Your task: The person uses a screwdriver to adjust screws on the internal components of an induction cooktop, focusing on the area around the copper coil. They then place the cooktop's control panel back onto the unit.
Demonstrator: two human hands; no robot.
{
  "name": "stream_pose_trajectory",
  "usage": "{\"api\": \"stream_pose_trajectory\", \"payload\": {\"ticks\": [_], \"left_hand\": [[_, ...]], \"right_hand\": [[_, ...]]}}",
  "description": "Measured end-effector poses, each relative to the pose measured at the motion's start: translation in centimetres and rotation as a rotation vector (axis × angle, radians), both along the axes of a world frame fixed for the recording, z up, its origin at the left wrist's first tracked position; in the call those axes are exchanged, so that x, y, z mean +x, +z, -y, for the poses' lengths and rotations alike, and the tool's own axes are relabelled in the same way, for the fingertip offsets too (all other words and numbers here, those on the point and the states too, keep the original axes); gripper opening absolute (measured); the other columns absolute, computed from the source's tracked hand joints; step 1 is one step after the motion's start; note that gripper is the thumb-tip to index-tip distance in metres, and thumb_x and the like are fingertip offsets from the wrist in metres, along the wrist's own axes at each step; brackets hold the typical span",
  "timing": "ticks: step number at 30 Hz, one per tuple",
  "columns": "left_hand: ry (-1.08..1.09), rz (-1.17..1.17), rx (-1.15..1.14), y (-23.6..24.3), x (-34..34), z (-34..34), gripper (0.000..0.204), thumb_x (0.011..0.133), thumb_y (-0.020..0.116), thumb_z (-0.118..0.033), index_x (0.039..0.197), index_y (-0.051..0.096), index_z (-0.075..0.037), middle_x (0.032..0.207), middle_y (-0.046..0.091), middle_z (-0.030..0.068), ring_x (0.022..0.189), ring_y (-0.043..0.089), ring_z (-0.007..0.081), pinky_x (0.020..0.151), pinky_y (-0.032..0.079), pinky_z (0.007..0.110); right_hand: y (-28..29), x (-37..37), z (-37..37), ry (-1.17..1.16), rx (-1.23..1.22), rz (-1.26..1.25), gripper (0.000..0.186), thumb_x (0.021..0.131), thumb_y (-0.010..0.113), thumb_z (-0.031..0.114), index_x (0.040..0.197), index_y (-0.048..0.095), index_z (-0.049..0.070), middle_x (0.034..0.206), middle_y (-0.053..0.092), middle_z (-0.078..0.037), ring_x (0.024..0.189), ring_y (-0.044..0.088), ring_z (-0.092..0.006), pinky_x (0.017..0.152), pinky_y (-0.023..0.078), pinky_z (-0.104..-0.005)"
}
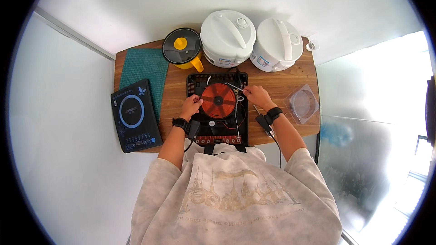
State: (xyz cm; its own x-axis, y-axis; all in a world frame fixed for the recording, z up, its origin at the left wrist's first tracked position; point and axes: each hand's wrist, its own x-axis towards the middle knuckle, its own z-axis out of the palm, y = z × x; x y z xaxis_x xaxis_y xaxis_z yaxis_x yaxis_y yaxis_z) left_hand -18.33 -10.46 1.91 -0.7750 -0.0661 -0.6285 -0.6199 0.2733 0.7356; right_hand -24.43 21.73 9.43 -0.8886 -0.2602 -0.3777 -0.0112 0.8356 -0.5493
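An opened induction cooker base (218,129) lies in front of me, its black shell exposing a round red-brown coil (219,101), wires and a fan. My left hand (192,105) is closed, with its fingertips at the coil's left edge. To the right of the coil, my right hand (258,97) pinches a thin, light-coloured strip (235,87) that reaches over the coil's upper right edge. Whether that strip is a wire or a slim tool is too small to tell. A red strip (219,139) of round parts runs along the base's near edge.
The cooker's dark glass top panel (136,115) leans over the left table edge, partly on a green cutting mat (145,66). Behind stand a yellow-black electric pot (181,47) and two white rice cookers (227,38). At right lies a clear plastic box (303,104).
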Motion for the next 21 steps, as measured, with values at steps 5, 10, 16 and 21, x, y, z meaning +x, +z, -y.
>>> {"api": "stream_pose_trajectory", "payload": {"ticks": [5,10,16,21], "left_hand": [[0.010,-0.005,0.007,-0.1,0.1,0.0,0.024,0.094,0.068,-0.022,0.108,0.065,-0.003,0.089,0.060,0.0019,0.078,0.061,0.0133,0.059,0.055,0.029],[0.025,-0.020,0.006,-0.3,0.1,0.0,0.021,0.094,0.068,-0.021,0.106,0.065,-0.003,0.085,0.059,0.0010,0.073,0.059,0.0124,0.057,0.054,0.029],[-0.004,-0.094,-0.034,-0.6,0.4,-0.2,0.018,0.094,0.067,-0.020,0.100,0.062,-0.004,0.080,0.059,0.0015,0.069,0.058,0.0126,0.055,0.051,0.029],[-0.053,-0.210,-0.166,-2.8,0.9,0.4,0.021,0.092,0.068,-0.021,0.101,0.060,-0.004,0.081,0.061,0.0062,0.073,0.061,0.0208,0.067,0.050,0.035]], "right_hand": [[-0.5,-0.1,-0.1,0.003,-0.005,0.004,0.027,0.094,0.055,0.032,0.104,0.074,0.014,0.094,0.072,-0.022,0.094,0.067,-0.0438,0.085,0.053,-0.0533],[-0.4,0.1,-0.3,-0.005,-0.013,-0.014,0.026,0.094,0.056,0.031,0.103,0.074,0.014,0.094,0.072,-0.022,0.094,0.067,-0.0437,0.085,0.053,-0.0531],[-0.3,0.2,-0.5,-0.023,-0.043,-0.016,0.026,0.094,0.056,0.032,0.103,0.074,0.015,0.094,0.072,-0.021,0.094,0.067,-0.0431,0.085,0.053,-0.0528],[-0.1,0.2,0.0,-0.001,-0.052,-0.011,0.027,0.095,0.057,0.032,0.104,0.074,0.014,0.093,0.072,-0.021,0.093,0.067,-0.0428,0.084,0.053,-0.0524]]}}
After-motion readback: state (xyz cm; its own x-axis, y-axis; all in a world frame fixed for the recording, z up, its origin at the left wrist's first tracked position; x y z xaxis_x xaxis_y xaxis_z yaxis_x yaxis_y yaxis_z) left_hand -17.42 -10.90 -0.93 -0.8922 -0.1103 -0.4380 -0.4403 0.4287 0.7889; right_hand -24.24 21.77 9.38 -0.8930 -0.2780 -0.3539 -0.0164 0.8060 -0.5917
